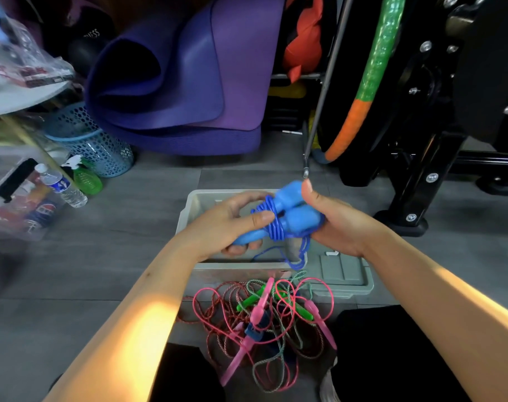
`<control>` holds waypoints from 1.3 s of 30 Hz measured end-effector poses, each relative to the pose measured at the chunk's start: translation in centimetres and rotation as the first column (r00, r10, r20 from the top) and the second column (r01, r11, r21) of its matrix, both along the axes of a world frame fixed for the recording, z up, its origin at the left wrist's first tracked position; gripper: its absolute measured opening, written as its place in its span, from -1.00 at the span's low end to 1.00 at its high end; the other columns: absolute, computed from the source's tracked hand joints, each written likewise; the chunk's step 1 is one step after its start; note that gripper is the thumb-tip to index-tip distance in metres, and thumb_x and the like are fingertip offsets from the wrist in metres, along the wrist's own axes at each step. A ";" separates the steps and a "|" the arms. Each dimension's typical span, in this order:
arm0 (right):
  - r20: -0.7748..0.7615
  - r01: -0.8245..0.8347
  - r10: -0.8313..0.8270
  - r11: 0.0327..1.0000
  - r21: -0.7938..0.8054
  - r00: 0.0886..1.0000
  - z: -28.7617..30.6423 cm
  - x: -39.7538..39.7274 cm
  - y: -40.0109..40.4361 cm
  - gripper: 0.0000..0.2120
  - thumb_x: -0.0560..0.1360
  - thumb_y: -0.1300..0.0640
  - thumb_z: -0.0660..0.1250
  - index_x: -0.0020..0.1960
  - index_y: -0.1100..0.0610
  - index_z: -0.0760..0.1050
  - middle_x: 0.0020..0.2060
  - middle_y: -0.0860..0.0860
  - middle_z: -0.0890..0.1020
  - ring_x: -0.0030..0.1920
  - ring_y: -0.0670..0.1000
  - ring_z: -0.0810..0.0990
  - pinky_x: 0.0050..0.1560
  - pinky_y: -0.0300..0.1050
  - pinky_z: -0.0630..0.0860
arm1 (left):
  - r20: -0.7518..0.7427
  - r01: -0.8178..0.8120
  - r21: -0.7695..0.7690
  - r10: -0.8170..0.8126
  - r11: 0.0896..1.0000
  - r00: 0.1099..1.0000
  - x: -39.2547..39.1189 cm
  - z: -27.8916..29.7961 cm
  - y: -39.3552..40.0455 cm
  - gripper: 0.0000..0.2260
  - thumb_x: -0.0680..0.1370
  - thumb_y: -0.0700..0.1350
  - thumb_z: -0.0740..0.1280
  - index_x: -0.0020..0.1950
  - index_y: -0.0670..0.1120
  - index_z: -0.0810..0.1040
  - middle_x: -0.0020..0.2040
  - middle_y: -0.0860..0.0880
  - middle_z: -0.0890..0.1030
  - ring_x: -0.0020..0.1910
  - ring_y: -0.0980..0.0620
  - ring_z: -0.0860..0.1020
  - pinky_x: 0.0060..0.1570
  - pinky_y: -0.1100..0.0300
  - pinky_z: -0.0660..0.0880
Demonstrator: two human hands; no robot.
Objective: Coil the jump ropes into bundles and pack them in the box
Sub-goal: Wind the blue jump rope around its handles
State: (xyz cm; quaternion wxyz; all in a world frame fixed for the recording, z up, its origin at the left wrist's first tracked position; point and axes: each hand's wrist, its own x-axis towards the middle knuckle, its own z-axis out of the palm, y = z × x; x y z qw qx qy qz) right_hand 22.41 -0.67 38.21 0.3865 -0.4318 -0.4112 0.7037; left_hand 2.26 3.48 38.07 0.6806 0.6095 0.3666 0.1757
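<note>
A blue jump rope (278, 219) is being gripped above the grey box (202, 203), the left hand (232, 224) curled round one handle, the right hand (331, 224) closed round the other handles and coiled cord. Below the fingers, tangled pink and green ropes (264, 314) are lying on the floor just beside the box's near rim and the lid (344, 274).

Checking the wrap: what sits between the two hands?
In the head view, the blue jump rope, cord wound round its handles, is gripped between left hand and right hand.
</note>
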 end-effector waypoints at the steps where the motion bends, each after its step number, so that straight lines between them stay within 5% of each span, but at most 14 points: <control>1: -0.026 0.000 0.001 0.999 0.039 1.000 -0.2 -0.3 0.0 -0.40 0.31 -0.29 0.37 0.12 0.17 0.56 0.01 0.07 0.63 -0.06 -0.03 0.57 -0.12 -0.23 0.49 | 0.017 -0.039 0.010 0.038 0.999 0.999 0.1 -0.1 0.1 -0.59 0.45 0.09 0.37 0.29 0.15 0.44 -0.39 -0.14 0.49 -0.39 -0.08 0.26 -0.54 0.32 0.12; 5: 0.043 0.030 -0.037 0.988 0.153 0.998 -1.0 -0.7 0.1 -0.48 0.26 -0.12 0.53 0.05 0.19 0.53 -0.10 0.06 0.56 -0.18 -0.06 0.43 -0.23 -0.25 0.38 | 0.024 -0.101 0.075 0.100 0.992 0.995 0.3 0.1 0.0 -0.58 0.48 0.14 0.27 0.34 0.24 0.43 -0.35 -0.11 0.52 -0.49 0.02 0.27 -0.51 0.30 0.14; 11: 0.140 0.150 -0.169 0.979 0.135 0.976 -1.6 -1.1 -0.1 -0.90 0.50 0.19 0.27 -0.08 0.20 0.52 -0.31 0.02 0.48 -0.30 -0.08 0.39 -0.33 -0.28 0.37 | -0.020 -0.227 0.108 0.230 0.968 0.973 1.1 -0.4 -0.5 -0.73 0.56 0.09 0.26 0.22 0.07 0.51 -0.30 -0.10 0.64 -0.53 -0.01 0.40 -0.53 0.32 0.21; 16: 0.240 0.243 -0.261 0.965 0.103 0.935 -1.5 -1.4 -0.1 -0.80 0.54 0.13 0.26 -0.20 0.21 0.50 -0.41 0.02 0.48 -0.44 -0.10 0.30 -0.45 -0.30 0.30 | -0.065 -0.287 0.116 0.295 0.951 0.953 1.7 -0.4 -0.5 -0.74 0.57 0.11 0.25 0.11 -0.05 0.43 -0.31 -0.09 0.64 -0.54 0.01 0.39 -0.55 0.32 0.22; 21: 0.293 0.286 -0.305 0.952 0.108 0.906 -1.9 -1.4 -0.2 -0.71 0.51 0.07 0.31 -0.15 0.33 0.51 -0.38 0.12 0.44 -0.47 -0.08 0.26 -0.46 -0.28 0.26 | -0.104 -0.165 0.075 0.172 0.983 0.980 1.6 -0.2 -0.4 -0.78 0.56 0.04 0.28 0.16 -0.01 0.40 -0.30 -0.05 0.62 -0.52 0.04 0.43 -0.52 0.25 0.31; 25: 0.396 0.330 -0.375 0.927 0.180 0.838 -2.2 -2.0 -0.5 -0.67 0.48 0.00 0.37 -0.17 0.30 0.56 -0.36 0.16 0.51 -0.40 0.00 0.31 -0.35 -0.16 0.30 | -0.143 -0.154 0.117 0.170 0.981 0.975 1.5 -0.7 -0.4 -0.74 0.58 -0.05 0.28 0.25 -0.06 0.43 -0.22 -0.03 0.66 -0.31 0.01 0.64 -0.18 0.07 0.59; 28: 0.460 0.379 -0.451 0.892 0.245 0.765 -2.1 -2.6 -0.6 -0.76 0.47 -0.01 0.38 -0.20 0.18 0.59 -0.41 -0.03 0.58 -0.51 -0.16 0.38 -0.33 -0.19 0.34 | -0.175 -0.172 0.157 0.199 0.972 0.964 1.8 -0.7 -0.8 -0.73 0.62 -0.04 0.20 0.31 -0.05 0.41 -0.13 -0.02 0.66 -0.15 0.01 0.66 -0.04 0.10 0.53; 31: 0.466 0.408 -0.479 0.878 0.251 0.744 -1.9 -2.9 -0.5 -0.75 0.46 -0.03 0.38 -0.20 0.16 0.60 -0.39 -0.02 0.61 -0.49 -0.15 0.39 -0.29 -0.15 0.36 | -0.192 -0.209 0.207 0.249 0.956 0.949 2.3 -0.7 -1.2 -0.76 0.63 0.00 0.17 0.29 0.00 0.36 -0.21 -0.02 0.63 -0.31 0.00 0.62 -0.19 0.12 0.55; 35: 0.343 0.414 -0.440 0.898 0.151 0.830 -1.5 -2.7 -0.5 -0.74 0.47 0.00 0.37 -0.27 0.16 0.55 -0.49 -0.08 0.54 -0.50 -0.13 0.33 -0.38 -0.25 0.33 | -0.180 -0.200 0.284 0.257 0.938 0.950 2.1 -0.3 -1.1 -0.78 0.60 0.05 0.20 0.21 0.01 0.38 -0.37 -0.02 0.59 -0.52 0.03 0.51 -0.50 0.20 0.47; 39: 0.228 0.392 -0.416 0.909 0.144 0.880 -1.4 -2.4 -0.6 -0.72 0.47 0.04 0.35 -0.31 0.19 0.47 -0.56 -0.10 0.45 -0.53 -0.13 0.26 -0.46 -0.32 0.26 | -0.019 -0.231 0.150 0.237 0.961 0.971 1.8 -0.3 -1.1 -0.83 0.60 -0.01 0.24 0.15 -0.03 0.44 -0.38 -0.08 0.56 -0.58 0.02 0.42 -0.55 0.25 0.36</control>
